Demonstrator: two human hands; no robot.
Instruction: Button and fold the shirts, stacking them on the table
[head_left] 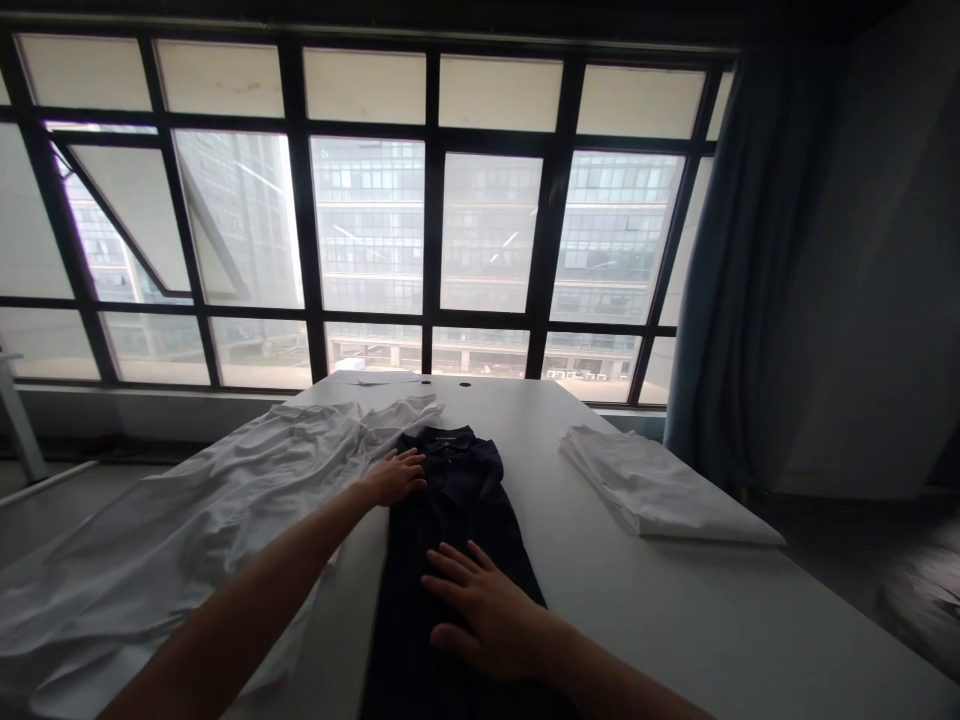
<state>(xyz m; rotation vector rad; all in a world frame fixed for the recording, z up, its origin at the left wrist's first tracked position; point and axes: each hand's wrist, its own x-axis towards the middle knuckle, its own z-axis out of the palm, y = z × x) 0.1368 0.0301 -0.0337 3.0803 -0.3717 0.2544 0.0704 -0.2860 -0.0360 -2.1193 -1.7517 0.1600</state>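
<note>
A dark navy collared shirt (450, 500) lies lengthwise on the white table, its collar toward the window and its sides folded in to a narrow strip. My left hand (395, 477) rests with fingers extended on the shirt's left edge, just below the collar. Nearer to me, my right hand (487, 615) is spread over the middle of the shirt, fingers apart and palm down. Neither hand grasps the cloth. The shirt's lower end runs out of view at the bottom.
Rumpled white cloth (225, 500) covers the table's left side. A folded white garment (660, 485) lies on the right. The white table (517, 410) reaches toward a large window, with two dark round holes near its far edge. A blue curtain (750, 260) hangs at right.
</note>
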